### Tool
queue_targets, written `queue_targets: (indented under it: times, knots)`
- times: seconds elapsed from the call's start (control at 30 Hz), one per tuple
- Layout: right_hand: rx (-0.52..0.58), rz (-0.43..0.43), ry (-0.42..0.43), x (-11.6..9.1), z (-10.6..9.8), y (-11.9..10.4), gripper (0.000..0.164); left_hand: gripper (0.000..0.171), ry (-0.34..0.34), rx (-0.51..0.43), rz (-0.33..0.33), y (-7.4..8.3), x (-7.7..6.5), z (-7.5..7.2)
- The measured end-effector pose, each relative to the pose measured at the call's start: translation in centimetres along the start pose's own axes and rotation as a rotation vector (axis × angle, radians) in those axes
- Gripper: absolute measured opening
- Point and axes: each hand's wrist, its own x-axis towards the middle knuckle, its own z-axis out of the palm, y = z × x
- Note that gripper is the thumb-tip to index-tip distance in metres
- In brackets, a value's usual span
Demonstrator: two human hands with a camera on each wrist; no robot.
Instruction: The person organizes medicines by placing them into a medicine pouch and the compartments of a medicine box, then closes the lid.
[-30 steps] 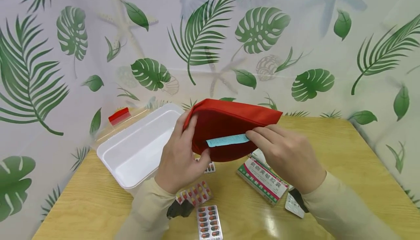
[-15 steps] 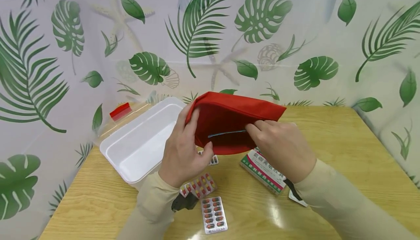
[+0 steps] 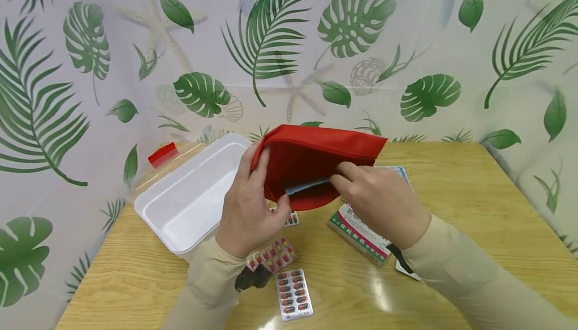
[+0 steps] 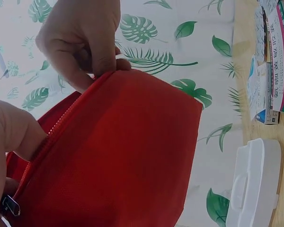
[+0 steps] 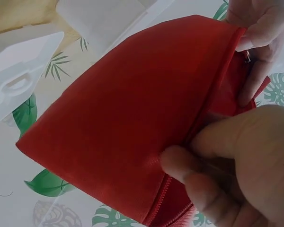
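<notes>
A red zip pouch (image 3: 325,142) is held up over the table, its mouth gaping toward me in the head view. My left hand (image 3: 250,207) grips the pouch's left end, fingers spread across the opening; the zip pull (image 4: 10,206) shows beside it in the left wrist view. At the right end, my right hand (image 3: 381,199) pinches the zip edge (image 5: 191,137) between thumb and fingers. Inside the pouch lies a pale blue strip-like item (image 3: 307,186), its right end hidden by the right hand. What else is inside cannot be made out.
A white plastic box (image 3: 194,204) with a clear lid (image 3: 149,179) and red latch stands at the left. Capsule blister packs (image 3: 294,295) lie in front. A green-and-white medicine box (image 3: 358,234) sits under the right hand, and a leaf-print cloth hangs behind.
The blue item shows less than a second ago and sits lower in the pouch. My right hand has shifted slightly left and up along the edge; the left hand keeps its grip.
</notes>
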Motion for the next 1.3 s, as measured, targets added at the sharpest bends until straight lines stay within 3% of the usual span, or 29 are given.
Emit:
queue_targets:
  times: [0.17, 0.3, 0.5, 0.77, 0.97, 1.3]
  knots:
    - [0.016, -0.070, -0.058, 0.3, 0.3, 0.0, 0.014, 0.079, -0.009, 0.008, -0.001, 0.1, -0.1, 0.0]
    - [0.052, -0.074, -0.062, 0.7, 0.5, -0.3, 0.009, 0.078, -0.013, 0.001, -0.003, 0.2, -0.1, 0.0]
    - [0.024, -0.039, -0.096, 1.1, 0.6, -0.6, 0.005, 0.077, -0.016, 0.000, 0.013, 0.3, -0.1, 0.0]
    - [0.012, 0.083, -0.152, 1.1, 0.8, -0.9, 0.024, 0.076, -0.042, 0.016, 0.028, 0.3, 0.0, 0.0]
    - [0.107, 0.075, -0.118, 0.9, 1.1, -1.7, 0.028, 0.077, -0.049, 0.035, -0.005, 0.3, -0.6, -0.4]
    - [0.220, -0.027, -0.047, 1.1, 1.5, -1.8, 0.027, 0.075, -0.019, 0.011, 0.022, 0.1, -0.1, -0.6]
